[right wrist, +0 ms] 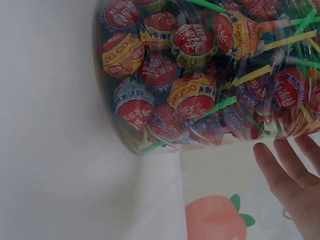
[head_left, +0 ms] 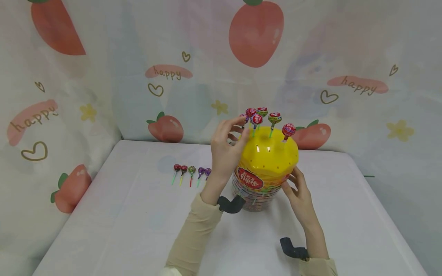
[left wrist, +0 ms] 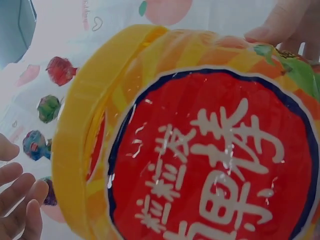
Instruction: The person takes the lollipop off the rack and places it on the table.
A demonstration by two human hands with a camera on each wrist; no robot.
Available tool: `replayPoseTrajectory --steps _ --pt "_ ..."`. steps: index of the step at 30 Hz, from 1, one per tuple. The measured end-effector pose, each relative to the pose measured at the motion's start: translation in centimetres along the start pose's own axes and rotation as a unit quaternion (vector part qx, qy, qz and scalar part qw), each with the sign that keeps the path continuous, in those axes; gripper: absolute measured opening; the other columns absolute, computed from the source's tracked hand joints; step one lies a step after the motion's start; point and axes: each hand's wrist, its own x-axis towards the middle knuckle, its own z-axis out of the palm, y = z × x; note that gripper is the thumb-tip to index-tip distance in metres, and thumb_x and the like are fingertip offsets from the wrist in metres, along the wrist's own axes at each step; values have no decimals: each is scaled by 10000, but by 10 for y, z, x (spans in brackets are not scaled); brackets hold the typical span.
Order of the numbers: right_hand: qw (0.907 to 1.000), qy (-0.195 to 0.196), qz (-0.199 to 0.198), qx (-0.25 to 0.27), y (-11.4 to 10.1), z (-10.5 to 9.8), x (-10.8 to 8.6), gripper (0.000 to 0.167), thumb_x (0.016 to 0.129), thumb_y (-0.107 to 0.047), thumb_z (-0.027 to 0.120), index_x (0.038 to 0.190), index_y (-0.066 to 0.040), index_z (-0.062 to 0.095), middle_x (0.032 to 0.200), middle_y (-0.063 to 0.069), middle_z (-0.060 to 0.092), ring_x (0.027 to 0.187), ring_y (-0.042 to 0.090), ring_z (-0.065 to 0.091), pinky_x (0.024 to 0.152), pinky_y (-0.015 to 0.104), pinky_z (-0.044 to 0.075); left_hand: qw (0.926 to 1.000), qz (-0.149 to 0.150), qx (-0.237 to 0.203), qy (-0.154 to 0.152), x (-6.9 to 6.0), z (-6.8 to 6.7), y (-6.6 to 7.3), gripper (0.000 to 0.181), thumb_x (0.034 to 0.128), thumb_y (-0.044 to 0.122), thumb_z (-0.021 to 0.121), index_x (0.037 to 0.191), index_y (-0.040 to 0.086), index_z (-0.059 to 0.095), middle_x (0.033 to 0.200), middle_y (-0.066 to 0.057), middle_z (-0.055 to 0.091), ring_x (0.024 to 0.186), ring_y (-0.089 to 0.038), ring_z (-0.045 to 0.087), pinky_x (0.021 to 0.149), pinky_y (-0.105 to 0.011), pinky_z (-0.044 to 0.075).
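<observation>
Several wrapped lollipops stand in the yellow lid (head_left: 271,155) of a clear jar (head_left: 255,205) filled with more lollipops. At the lid's back left, my left hand (head_left: 226,149) has its thumb and fingers curled round a purple lollipop (left wrist: 49,193), whose stick is mostly hidden. Against the jar's right side, my right hand (head_left: 301,197) rests with fingers extended. Its fingertips lie along the clear wall in the right wrist view. A red label (left wrist: 210,150) faces the left wrist camera.
On the white table (head_left: 138,214), left of the jar, lies a row of several lollipops (head_left: 192,170), partly screened by my left arm. A printed cloth (head_left: 200,38) hangs behind the table. Dark curved pieces are at both wrists.
</observation>
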Motion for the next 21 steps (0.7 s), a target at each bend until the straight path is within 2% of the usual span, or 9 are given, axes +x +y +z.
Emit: replayPoseTrajectory --steps 5,8,15,21 --pt "10000 -11 25 11 1 0 0 610 991 -167 506 1526 -207 214 1476 72 366 1274 69 367 931 40 348 9995 211 231 -24 4 8 0 295 887 141 678 1161 38 640 1025 -134 660 835 -201 654 666 -238 509" --pt "10000 -19 38 -2 1 0 1 613 990 -169 506 1527 -211 213 1479 72 364 1278 76 368 931 45 348 9993 216 289 -43 6 11 0 302 885 152 680 1165 47 635 1030 -128 654 835 -196 650 666 -235 515" --pt "10000 -31 54 1 0 0 1 618 992 -175 505 1530 -210 204 1485 84 361 1308 189 377 929 45 347 9989 177 415 -158 6 15 1 317 887 158 679 1177 46 618 1054 -117 648 852 -188 658 683 -228 527" --pt "10000 -28 19 26 1 -1 1 616 992 -167 504 1530 -206 206 1480 85 364 1296 138 377 927 40 354 9989 203 396 -148 7 17 2 303 889 140 674 1167 34 617 1044 -125 660 844 -197 673 677 -229 531"
